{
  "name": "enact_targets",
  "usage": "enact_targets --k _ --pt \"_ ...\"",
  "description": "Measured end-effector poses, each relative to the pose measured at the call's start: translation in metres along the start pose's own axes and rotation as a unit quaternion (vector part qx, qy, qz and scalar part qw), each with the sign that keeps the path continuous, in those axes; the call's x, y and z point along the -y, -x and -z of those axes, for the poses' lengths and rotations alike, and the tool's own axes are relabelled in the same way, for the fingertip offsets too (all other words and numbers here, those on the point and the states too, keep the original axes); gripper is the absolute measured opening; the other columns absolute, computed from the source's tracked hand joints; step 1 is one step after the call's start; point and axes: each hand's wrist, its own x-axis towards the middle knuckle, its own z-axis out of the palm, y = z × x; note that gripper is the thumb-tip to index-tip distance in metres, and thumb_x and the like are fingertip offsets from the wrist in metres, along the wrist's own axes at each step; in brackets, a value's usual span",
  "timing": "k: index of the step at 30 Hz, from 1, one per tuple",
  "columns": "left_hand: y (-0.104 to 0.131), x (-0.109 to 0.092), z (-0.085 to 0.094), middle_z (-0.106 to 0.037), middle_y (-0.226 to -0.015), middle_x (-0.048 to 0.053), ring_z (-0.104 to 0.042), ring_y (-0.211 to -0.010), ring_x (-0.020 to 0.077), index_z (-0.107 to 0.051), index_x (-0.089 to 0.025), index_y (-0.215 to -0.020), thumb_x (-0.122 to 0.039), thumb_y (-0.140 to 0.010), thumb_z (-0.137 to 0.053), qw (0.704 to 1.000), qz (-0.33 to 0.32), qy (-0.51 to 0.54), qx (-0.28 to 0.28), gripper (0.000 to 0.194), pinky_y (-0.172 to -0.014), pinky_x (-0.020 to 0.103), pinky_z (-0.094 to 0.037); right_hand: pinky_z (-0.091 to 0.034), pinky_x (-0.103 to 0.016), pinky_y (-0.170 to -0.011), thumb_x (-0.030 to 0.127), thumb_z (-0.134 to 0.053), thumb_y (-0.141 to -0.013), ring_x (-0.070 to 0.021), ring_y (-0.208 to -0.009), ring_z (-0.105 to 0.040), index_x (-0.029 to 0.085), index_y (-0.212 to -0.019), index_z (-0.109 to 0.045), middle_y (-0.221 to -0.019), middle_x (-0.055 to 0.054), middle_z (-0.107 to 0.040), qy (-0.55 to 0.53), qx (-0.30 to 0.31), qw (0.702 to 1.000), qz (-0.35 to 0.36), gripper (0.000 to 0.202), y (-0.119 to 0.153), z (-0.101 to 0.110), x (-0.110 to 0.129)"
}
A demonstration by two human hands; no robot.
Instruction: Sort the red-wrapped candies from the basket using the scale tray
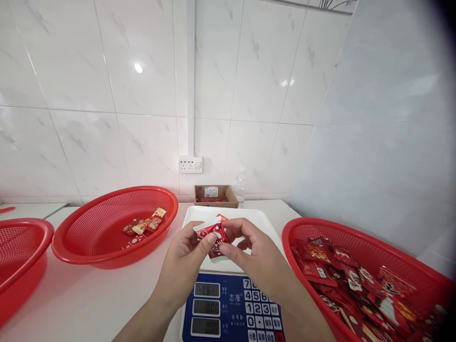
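Observation:
Over the weighing pan (249, 218) of a digital scale, both hands grip a small red printed snack packet (215, 233) with a white edge. My left hand (183, 256) pinches it from the left, the thumb lying across its front. On the other side, the fingers and thumb of my right hand (251, 247) close on its right end. A second bit of red wrapper shows behind its top; whether it is a separate packet I cannot tell. The scale's blue keypad panel (231, 308) with its displays faces me below the hands, partly covered by my right forearm.
At right, a red basket (295, 228) holds many red packets (351, 280). The left red basket (103, 259) contains several red and cream packets (149, 225). Another red basket (26, 280) is cut off at far left. Behind the scale stand a cardboard box (217, 204) and a clear bottle (240, 187).

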Motion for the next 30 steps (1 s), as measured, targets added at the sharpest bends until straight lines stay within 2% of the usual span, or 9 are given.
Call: enact_targets --k 4,8,11,16,18,20,22,27,30 --pt "0.002 -0.003 0.0 -0.069 -0.08 0.0 -0.062 -0.073 0.0143 -0.058 -0.019 -0.081 -0.036 -0.079 -0.067 0.999 0.004 0.036 -0.011 0.019 -0.068 0.024 -0.049 -0.047 -0.029 -0.072 0.031 -0.059 -0.083 -0.0157 -0.079 -0.061 0.021 -0.088 -0.06 -0.086 0.0 -0.066 -0.036 0.036 0.999 -0.002 0.011 0.001 -0.003 0.001" --pt "0.001 -0.009 0.004 -0.069 -0.089 0.003 -0.063 -0.078 0.0165 -0.063 -0.019 -0.088 -0.036 -0.076 -0.069 1.0 0.012 -0.012 0.015 0.022 -0.071 0.026 -0.05 -0.046 -0.026 -0.065 0.03 -0.062 -0.081 -0.0153 -0.073 -0.06 0.021 -0.084 -0.064 -0.079 0.001 -0.065 -0.008 0.048 0.999 -0.007 0.01 0.001 -0.002 0.001" --pt "0.0 -0.009 0.007 -0.069 -0.081 0.003 -0.062 -0.073 0.0166 -0.067 -0.018 -0.084 -0.04 -0.078 -0.066 0.998 0.033 -0.033 0.035 0.023 -0.069 0.027 -0.049 -0.043 -0.026 -0.064 0.032 -0.061 -0.082 -0.015 -0.071 -0.058 0.021 -0.082 -0.065 -0.077 0.001 -0.066 0.027 0.065 0.998 -0.003 0.012 0.001 0.0 0.0" --pt "0.001 -0.004 0.008 -0.065 -0.067 0.0 -0.058 -0.061 0.0145 -0.066 -0.018 -0.081 -0.049 -0.08 -0.059 0.998 0.032 -0.045 -0.026 0.031 -0.057 0.024 -0.046 -0.037 -0.026 -0.058 0.042 -0.045 -0.091 -0.0139 -0.065 -0.05 0.02 -0.07 -0.056 -0.068 0.001 -0.059 0.078 0.032 0.995 0.048 0.033 0.002 -0.001 -0.004" --pt "0.002 -0.002 0.007 -0.064 -0.066 0.001 -0.056 -0.061 0.0151 -0.065 -0.018 -0.074 -0.047 -0.081 -0.058 0.991 -0.019 -0.117 -0.066 0.031 -0.056 0.024 -0.044 -0.034 -0.026 -0.055 0.044 -0.042 -0.092 -0.0137 -0.061 -0.046 0.02 -0.065 -0.05 -0.063 0.001 -0.055 0.104 0.014 0.993 0.059 0.037 0.003 -0.003 -0.006" --pt "0.002 -0.001 0.007 -0.062 -0.065 0.001 -0.055 -0.062 0.015 -0.063 -0.018 -0.068 -0.043 -0.081 -0.059 0.97 -0.088 -0.201 -0.109 0.029 -0.056 0.023 -0.042 -0.031 -0.026 -0.053 0.043 -0.041 -0.093 -0.0136 -0.059 -0.044 0.02 -0.062 -0.047 -0.06 0.001 -0.051 0.127 -0.005 0.989 0.071 0.039 0.003 -0.005 -0.007" --pt "0.001 0.002 0.008 -0.059 -0.063 0.0 -0.052 -0.061 0.0144 -0.061 -0.018 -0.065 -0.041 -0.082 -0.057 0.959 -0.109 -0.228 -0.126 0.029 -0.056 0.023 -0.04 -0.03 -0.026 -0.052 0.043 -0.041 -0.093 -0.0136 -0.057 -0.042 0.02 -0.061 -0.046 -0.058 0.002 -0.049 0.138 -0.012 0.988 0.074 0.04 0.002 -0.006 -0.007" --pt "-0.005 0.009 0.013 -0.051 -0.057 -0.003 -0.045 -0.054 0.011 -0.052 -0.017 -0.061 -0.047 -0.083 -0.056 0.995 -0.02 -0.067 -0.075 0.037 -0.051 0.021 -0.037 -0.029 -0.025 -0.05 0.046 -0.04 -0.092 -0.0131 -0.054 -0.04 0.02 -0.061 -0.044 -0.057 0.002 -0.047 0.117 -0.009 0.991 0.062 0.041 -0.001 -0.011 -0.008" --pt "-0.008 0.01 0.016 -0.049 -0.056 -0.003 -0.043 -0.054 0.0103 -0.051 -0.017 -0.059 -0.048 -0.081 -0.058 0.996 -0.009 -0.051 -0.073 0.039 -0.05 0.02 -0.037 -0.03 -0.025 -0.05 0.046 -0.04 -0.092 -0.0131 -0.054 -0.039 0.02 -0.061 -0.043 -0.057 0.002 -0.046 0.111 -0.016 0.992 0.056 0.04 -0.003 -0.013 -0.008"
